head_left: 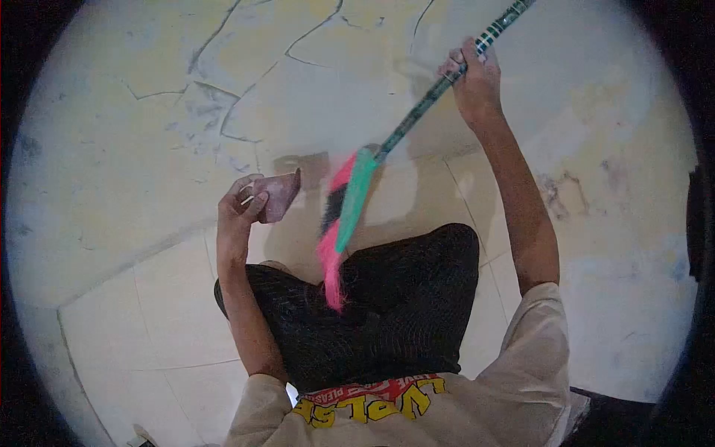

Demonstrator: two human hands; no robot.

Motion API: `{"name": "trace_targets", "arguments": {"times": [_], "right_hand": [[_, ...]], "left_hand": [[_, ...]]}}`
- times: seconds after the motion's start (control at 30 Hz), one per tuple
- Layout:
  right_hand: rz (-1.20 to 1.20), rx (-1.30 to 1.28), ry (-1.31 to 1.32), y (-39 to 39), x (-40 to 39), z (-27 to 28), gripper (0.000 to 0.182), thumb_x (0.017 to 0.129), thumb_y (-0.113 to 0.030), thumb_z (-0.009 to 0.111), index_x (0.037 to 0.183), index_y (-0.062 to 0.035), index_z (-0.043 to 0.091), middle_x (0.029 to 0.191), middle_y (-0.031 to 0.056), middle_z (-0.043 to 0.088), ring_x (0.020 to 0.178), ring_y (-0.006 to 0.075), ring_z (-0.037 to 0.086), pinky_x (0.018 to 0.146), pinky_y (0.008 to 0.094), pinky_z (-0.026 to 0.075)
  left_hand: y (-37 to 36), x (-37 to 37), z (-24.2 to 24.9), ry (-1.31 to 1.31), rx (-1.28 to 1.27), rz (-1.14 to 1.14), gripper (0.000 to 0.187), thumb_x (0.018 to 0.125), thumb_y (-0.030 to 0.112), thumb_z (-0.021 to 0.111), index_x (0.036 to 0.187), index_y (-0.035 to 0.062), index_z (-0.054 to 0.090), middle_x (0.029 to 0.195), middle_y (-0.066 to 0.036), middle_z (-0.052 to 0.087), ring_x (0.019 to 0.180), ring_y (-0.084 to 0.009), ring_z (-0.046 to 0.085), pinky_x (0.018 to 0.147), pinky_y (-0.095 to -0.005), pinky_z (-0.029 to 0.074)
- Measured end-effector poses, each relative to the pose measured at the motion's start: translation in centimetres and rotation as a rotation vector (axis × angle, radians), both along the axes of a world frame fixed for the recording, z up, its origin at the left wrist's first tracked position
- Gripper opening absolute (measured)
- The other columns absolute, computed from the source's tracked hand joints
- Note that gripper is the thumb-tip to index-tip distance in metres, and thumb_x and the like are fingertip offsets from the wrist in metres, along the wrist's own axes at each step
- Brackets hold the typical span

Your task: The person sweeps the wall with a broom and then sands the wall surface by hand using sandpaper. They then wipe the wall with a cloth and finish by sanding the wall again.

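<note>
- The broom (421, 112) lies across the middle of the view, its long axis slanting: handle toward 1 o'clock, running out of view, bristles (358, 194) toward 7 o'clock.
- The bristles are pink, black and green; their pink tip overlaps the dark trousers (372, 305) in view, and whether it touches them I cannot tell.
- The right hand (477, 71), at 1 o'clock, has its fingers closed around the handle.
- The left hand (246, 201), between 9 and 10 o'clock, pinches a brownish-pink pad (278, 198) between thumb and fingers; the pad is tilted, one corner toward 1 o'clock.
- Cracks mark the wall (342, 89) at 11 o'clock.
</note>
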State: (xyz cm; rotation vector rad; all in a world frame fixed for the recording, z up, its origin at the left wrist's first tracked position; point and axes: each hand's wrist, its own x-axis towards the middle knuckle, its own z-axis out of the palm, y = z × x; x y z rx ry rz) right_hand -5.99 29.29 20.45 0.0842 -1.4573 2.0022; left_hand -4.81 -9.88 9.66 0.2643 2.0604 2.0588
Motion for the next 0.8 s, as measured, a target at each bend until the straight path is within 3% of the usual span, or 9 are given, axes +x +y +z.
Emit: {"name": "trace_targets", "arguments": {"times": [0.13, 0.47, 0.6, 0.73, 0.8], "right_hand": [[-0.184, 0.235, 0.013, 3.5, 1.2, -3.1, 0.013, 0.098, -0.018, 0.051, 0.097, -0.0082, 0.043, 0.075, 0.0016, 0.047, 0.062, 0.0104, 0.048, 0.06, 0.0296, 0.047], [-0.53, 0.239, -0.12, 11.8, 4.0, -4.3, 0.009, 0.099, -0.012, 0.048, 0.103, -0.0056, 0.043, 0.08, 0.0026, 0.047, 0.07, 0.0101, 0.048, 0.064, 0.0289, 0.045], [-0.286, 0.019, -0.013, 10.2, 5.3, -3.0, 0.007, 0.099, -0.01, 0.046, 0.102, -0.0067, 0.04, 0.078, 0.0021, 0.044, 0.069, 0.0119, 0.046, 0.062, 0.0307, 0.046], [-0.334, 0.002, -0.053, 7.5, 5.8, -2.6, 0.008, 0.099, -0.011, 0.046, 0.102, -0.0071, 0.039, 0.077, 0.0016, 0.044, 0.067, 0.0119, 0.046, 0.061, 0.0304, 0.046], [-0.214, -0.08, 0.014, 6.8, 5.1, -3.7, 0.009, 0.099, -0.01, 0.047, 0.102, -0.0067, 0.039, 0.075, 0.0014, 0.045, 0.064, 0.0117, 0.046, 0.06, 0.0295, 0.046]], "left_hand": [[-0.3, -0.5, -0.7, -0.005, -0.003, -0.044, 0.034, 0.087, 0.014, 0.065, 0.118, 0.0019, 0.057, 0.103, -0.009, 0.064, 0.087, -0.0153, 0.062, 0.07, -0.0274, 0.053], [-0.5, -1.5, -1.8, -0.004, -0.076, -0.046, 0.032, 0.088, 0.012, 0.064, 0.118, 0.0028, 0.057, 0.1, -0.01, 0.064, 0.087, -0.0179, 0.063, 0.072, -0.0298, 0.055], [-0.1, -1.0, -1.0, -0.004, -0.126, -0.031, 0.031, 0.088, 0.013, 0.064, 0.117, 0.0032, 0.057, 0.099, -0.01, 0.064, 0.088, -0.0177, 0.063, 0.072, -0.029, 0.054], [-0.7, -1.1, -0.7, 0.004, -0.066, -0.081, 0.029, 0.089, 0.01, 0.063, 0.116, 0.0028, 0.058, 0.095, -0.008, 0.064, 0.085, -0.0145, 0.062, 0.07, -0.0274, 0.053], [-0.6, -0.9, -0.3, -0.002, -0.052, -0.066, 0.028, 0.089, 0.007, 0.062, 0.116, 0.0019, 0.058, 0.091, -0.007, 0.064, 0.082, -0.0125, 0.061, 0.069, -0.0266, 0.052]]}}
